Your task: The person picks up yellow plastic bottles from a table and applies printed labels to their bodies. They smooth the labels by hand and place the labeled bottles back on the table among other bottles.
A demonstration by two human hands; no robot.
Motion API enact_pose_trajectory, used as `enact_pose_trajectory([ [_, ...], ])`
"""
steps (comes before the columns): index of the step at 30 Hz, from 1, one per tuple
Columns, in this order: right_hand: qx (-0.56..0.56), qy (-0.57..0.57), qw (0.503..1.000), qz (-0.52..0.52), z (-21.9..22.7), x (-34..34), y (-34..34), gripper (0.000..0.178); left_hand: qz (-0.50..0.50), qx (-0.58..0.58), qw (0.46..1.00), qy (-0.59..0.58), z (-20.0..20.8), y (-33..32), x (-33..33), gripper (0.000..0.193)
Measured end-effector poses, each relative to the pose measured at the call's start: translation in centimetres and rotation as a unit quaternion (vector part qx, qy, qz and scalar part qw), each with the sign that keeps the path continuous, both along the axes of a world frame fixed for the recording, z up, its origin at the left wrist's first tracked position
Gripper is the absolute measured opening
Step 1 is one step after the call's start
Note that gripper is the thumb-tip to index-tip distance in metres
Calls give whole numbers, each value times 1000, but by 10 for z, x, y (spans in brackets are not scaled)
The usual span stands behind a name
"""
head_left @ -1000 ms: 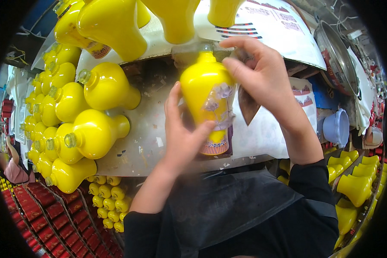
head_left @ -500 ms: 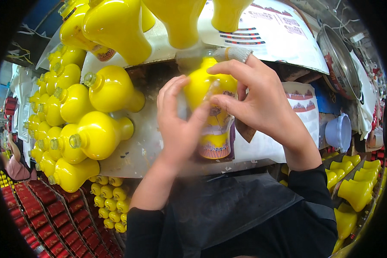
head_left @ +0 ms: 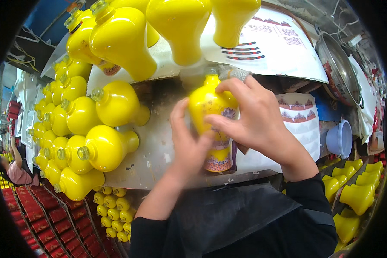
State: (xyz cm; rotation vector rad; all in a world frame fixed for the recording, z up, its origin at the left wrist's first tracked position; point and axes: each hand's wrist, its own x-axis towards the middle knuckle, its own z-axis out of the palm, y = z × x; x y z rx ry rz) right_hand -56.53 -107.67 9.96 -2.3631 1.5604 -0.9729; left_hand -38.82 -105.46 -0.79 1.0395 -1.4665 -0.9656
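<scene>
A glossy yellow bottle (head_left: 204, 103) lies before me with its neck pointing away, bearing a purple flower decal and a patterned band at its base. My right hand (head_left: 256, 116) curls around its right side, thumb across the front and fingers near the shoulder. At the left side, my left hand (head_left: 187, 142) is slightly blurred, its fingers apart and its thumb at the bottle's surface. Grey ribbed cloth (head_left: 233, 74) shows beside the neck, partly hidden by my right fingers. The bottle's underside is hidden.
Several plain yellow bottles (head_left: 112, 148) crowd the table's left side and more stand at the far edge. Decal sheets (head_left: 299, 112) lie to the right and on a white board (head_left: 284, 56). A pale blue bucket (head_left: 339, 139) is at right. Another person (head_left: 19, 170) is far left.
The bottle and table sit slightly lower in view. My left fingers have shifted closer to the bottle's left side, and more of the decal shows between my hands.
</scene>
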Motion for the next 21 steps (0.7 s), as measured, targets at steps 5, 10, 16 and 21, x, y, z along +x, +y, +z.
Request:
enact_pose_trajectory([
  [5, 19, -44, 995, -92, -2, -3, -19, 19, -1, 17, 999, -38, -6, 4, 7, 94],
  [10, -28, 3, 995, 92, -16, -14, 7, 30, -68, 49, 991, 103, -15, 3, 10, 84],
  [16, 69, 0, 998, -2, -32, -29, 23, 52, -130, 121, 959, 221, -28, 21, 9, 83],
  [21, 236, -191, 953, -4, -62, -35, 39, 83, -125, 138, 964, 192, -29, 29, 16, 77],
])
